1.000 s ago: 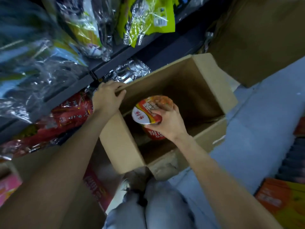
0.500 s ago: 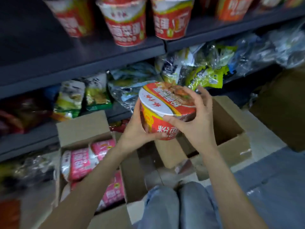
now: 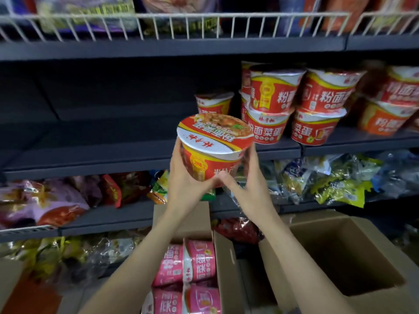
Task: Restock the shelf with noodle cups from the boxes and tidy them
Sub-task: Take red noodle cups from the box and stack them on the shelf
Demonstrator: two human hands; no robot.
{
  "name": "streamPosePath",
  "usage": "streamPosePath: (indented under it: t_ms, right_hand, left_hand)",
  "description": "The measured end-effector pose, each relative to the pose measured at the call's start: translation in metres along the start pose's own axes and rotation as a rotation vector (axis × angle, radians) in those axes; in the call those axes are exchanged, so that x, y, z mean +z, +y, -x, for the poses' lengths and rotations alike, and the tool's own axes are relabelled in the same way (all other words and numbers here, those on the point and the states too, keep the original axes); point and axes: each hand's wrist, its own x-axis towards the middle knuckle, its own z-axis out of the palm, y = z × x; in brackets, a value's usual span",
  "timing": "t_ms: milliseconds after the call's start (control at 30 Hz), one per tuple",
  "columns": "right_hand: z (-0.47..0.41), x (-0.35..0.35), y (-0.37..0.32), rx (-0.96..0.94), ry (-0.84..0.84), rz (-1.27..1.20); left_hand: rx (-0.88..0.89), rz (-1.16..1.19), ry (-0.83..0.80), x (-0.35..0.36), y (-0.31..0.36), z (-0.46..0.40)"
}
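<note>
I hold a red noodle cup (image 3: 214, 146) upright in front of the dark shelf (image 3: 113, 152), lid toward me. My left hand (image 3: 188, 177) grips its left side and base. My right hand (image 3: 247, 180) grips its right side, thumb under the bottom. On the shelf to the right, several matching red cups (image 3: 272, 105) stand stacked in two layers. A lone red cup (image 3: 213, 103) sits just behind the held one. The shelf's left part is bare.
Below me an open cardboard box (image 3: 226, 268) holds pink noodle cups (image 3: 197, 261). A second open box (image 3: 340, 257) at lower right looks empty. Bagged snacks (image 3: 328, 177) fill the lower shelves. A white wire rack (image 3: 172, 26) runs along the top shelf.
The cup came up out of the right box, my left hand joined my right on it, and both have raised it to the noodle shelf's level.
</note>
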Motion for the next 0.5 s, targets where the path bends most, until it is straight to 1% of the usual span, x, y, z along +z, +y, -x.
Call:
streamPosePath:
  t_ms: [100, 233, 333, 433, 500]
  right_hand:
    - [-0.040, 0.010, -0.002, -0.071, 0.104, 0.046]
    - [-0.110, 0.005, -0.003, -0.121, 0.195, 0.184]
    - [-0.154, 0.004, 0.008, -0.191, 0.286, 0.155]
    - [-0.185, 0.013, 0.028, -0.334, 0.250, 0.149]
    - [-0.204, 0.017, 0.034, -0.394, 0.211, 0.206]
  left_hand:
    - [0.005, 0.019, 0.083, 0.008, -0.001, -0.036]
    - [0.034, 0.073, 0.139, 0.027, -0.008, -0.094]
    - [0.064, 0.060, 0.183, 0.042, -0.017, -0.138]
    - [0.048, 0.112, 0.278, 0.062, -0.024, -0.173]
    - [0.054, 0.189, 0.294, 0.071, -0.030, -0.198]
